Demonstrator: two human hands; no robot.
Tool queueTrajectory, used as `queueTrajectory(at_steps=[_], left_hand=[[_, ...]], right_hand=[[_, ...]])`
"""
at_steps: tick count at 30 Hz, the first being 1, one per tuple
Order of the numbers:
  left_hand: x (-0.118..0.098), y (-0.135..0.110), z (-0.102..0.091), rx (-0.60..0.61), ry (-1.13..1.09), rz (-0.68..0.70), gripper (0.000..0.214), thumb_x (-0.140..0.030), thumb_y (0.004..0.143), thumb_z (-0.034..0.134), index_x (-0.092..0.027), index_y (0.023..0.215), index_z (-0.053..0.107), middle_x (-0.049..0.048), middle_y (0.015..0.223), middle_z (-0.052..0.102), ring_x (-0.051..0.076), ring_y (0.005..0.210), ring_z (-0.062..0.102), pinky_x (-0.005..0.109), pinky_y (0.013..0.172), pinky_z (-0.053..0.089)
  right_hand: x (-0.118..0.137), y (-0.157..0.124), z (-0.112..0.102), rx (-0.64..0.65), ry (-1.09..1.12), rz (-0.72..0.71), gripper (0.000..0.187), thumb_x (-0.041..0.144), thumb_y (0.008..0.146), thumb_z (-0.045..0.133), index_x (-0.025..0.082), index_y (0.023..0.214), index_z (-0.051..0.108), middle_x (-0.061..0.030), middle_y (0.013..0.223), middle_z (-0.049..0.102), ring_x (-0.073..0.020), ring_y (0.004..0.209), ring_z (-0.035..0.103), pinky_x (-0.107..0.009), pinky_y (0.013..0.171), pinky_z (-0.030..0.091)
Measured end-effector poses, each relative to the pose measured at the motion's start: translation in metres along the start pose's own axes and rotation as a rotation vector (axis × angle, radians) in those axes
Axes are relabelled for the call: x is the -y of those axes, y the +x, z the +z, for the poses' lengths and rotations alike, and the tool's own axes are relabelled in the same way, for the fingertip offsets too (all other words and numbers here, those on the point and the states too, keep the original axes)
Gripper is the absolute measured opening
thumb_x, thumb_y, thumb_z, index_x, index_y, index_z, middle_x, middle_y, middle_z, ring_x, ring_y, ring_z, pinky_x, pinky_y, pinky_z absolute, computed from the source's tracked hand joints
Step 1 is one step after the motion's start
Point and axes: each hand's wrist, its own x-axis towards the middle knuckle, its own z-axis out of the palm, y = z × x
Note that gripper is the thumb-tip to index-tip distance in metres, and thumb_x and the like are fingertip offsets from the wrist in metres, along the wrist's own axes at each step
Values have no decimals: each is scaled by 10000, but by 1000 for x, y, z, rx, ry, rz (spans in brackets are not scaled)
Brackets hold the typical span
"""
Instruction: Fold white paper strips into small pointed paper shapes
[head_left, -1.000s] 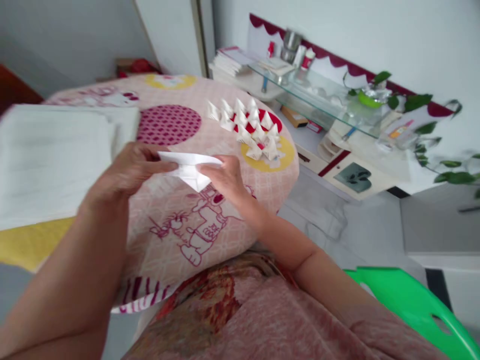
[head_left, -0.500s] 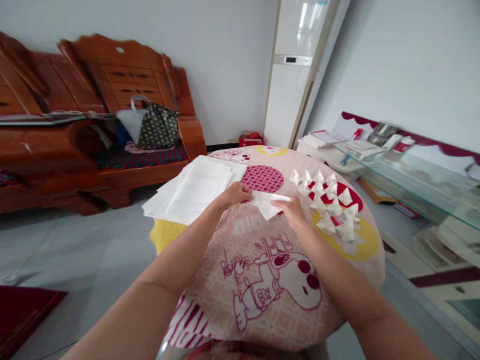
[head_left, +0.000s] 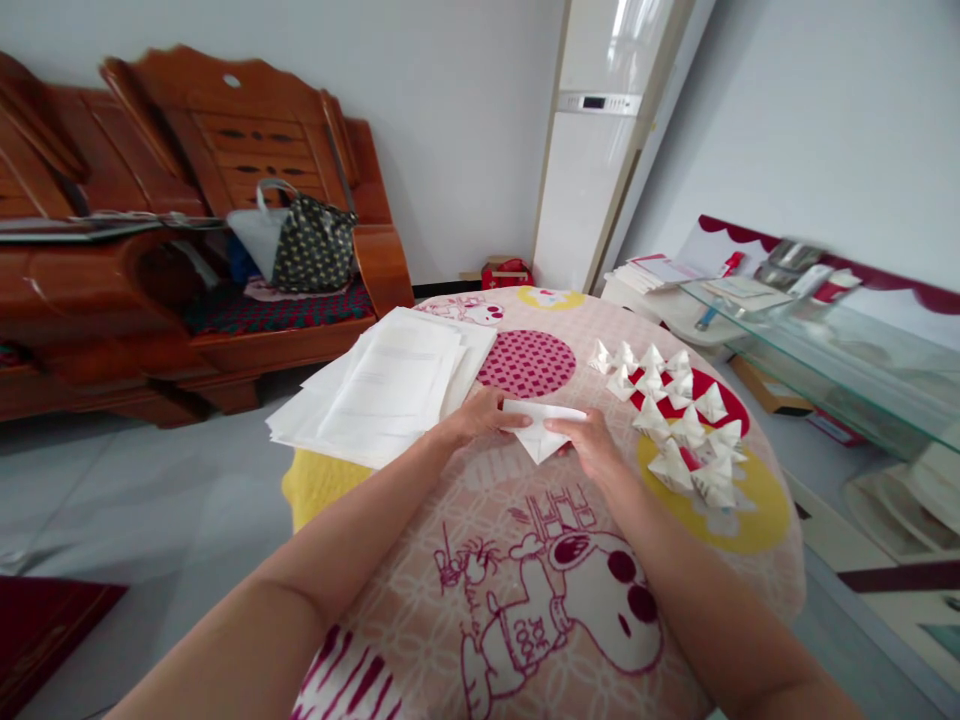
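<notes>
Between my two hands is a white folded paper (head_left: pixel 541 430), roughly a triangle with its point toward me and a long straight edge on the far side. My left hand (head_left: pixel 486 415) pinches its left corner, thumb on top. At the right corner my right hand (head_left: pixel 589 437) grips it the same way, thumb lying over the paper. The fingers beneath are partly hidden. Right of my hands, several folded paper pieces with pointed tips (head_left: pixel 652 420) stand grouped on the tablecloth. A stack of white paper sheets (head_left: pixel 390 385) lies to the left of my left hand.
The round table has a pink patterned cloth (head_left: pixel 480 520). On the right stands a glass-topped cabinet (head_left: pixel 847 350) with papers and cups. Behind on the left is a wooden sofa (head_left: pixel 382 265) with a dark patterned bag (head_left: pixel 315 245). A tall white air conditioner (head_left: pixel 581 190) stands at the back.
My left hand has shifted from the paper's far left corner to pinch it with the thumb on top. The paper sits slightly lower in view and shows different folds. The camera view has shifted slightly.
</notes>
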Motion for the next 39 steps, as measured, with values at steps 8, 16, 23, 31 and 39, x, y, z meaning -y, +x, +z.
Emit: queueTrajectory(at_steps=[8,16,23,31,39], left_hand=[[16,-3,5,-52,-224,-99,303,-385,675,823,-122,749,692,26,661,635,129,602,525,249,553,400],[15,-9,-1,-138,-107,-49,307,-409,736,790,-116,736,696,13,635,611,110,559,497,239,524,360],[-1,-12,5,-335,270,209,296,-382,857,727,-154,687,647,-18,632,588,112,596,508,236,562,385],[0,-9,10,-316,670,664,181,-195,1000,553,-174,920,714,52,864,687,155,811,626,261,754,472],[0,-21,15,67,990,483,164,-89,890,570,-165,950,702,66,929,684,184,859,624,280,765,458]], right_hand=[[3,1,-10,73,-51,-28,194,358,580,731,176,567,666,-39,505,639,-136,443,543,-242,404,385],[8,3,-34,-93,-1,-86,250,398,606,773,161,618,691,-45,553,667,-132,444,567,-226,396,372],[11,1,-32,44,28,-264,344,439,658,846,187,884,783,-58,815,782,-196,738,703,-309,680,558],[13,-5,-35,-67,-415,-814,120,194,824,663,234,813,775,-44,866,776,-218,846,703,-375,821,555],[6,-22,-25,319,-1183,-810,262,-2,828,532,179,803,719,-101,889,690,-236,900,605,-351,816,484]])
